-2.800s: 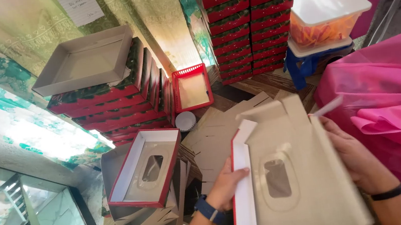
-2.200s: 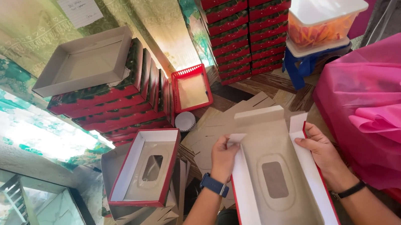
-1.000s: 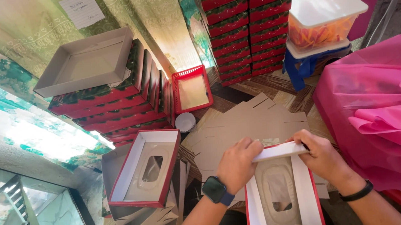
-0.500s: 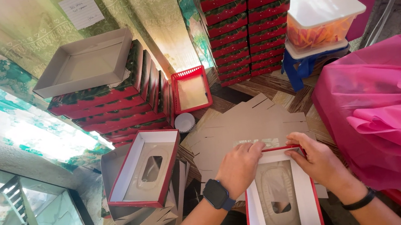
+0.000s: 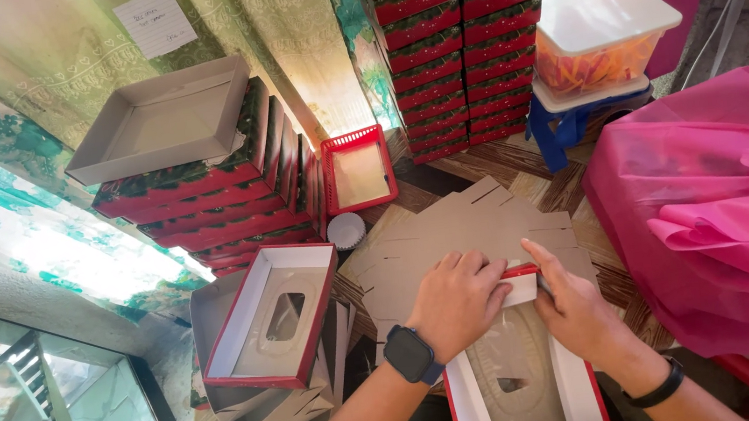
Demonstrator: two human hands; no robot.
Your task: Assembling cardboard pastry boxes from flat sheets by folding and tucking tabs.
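I hold a red-edged cardboard box lid (image 5: 518,382) with a clear window in its panel, low in the middle of the view. My left hand (image 5: 456,300), a dark watch on its wrist, presses on the lid's far end flap. My right hand (image 5: 575,305), with a black band on the wrist, pinches the same flap from the right. Under the lid lies a pile of flat brown cardboard blanks (image 5: 452,234).
A finished windowed lid (image 5: 272,317) rests on more blanks at the left. Stacks of red and green boxes (image 5: 204,197) stand behind, with taller stacks (image 5: 459,41) at the back. A red basket (image 5: 358,169), a lidded plastic tub (image 5: 599,39) on a blue stool and pink bags (image 5: 723,218) surround me.
The flat blank I held up has been folded into a red-edged lid and lowered toward me. Both hands have come together on its far end flap.
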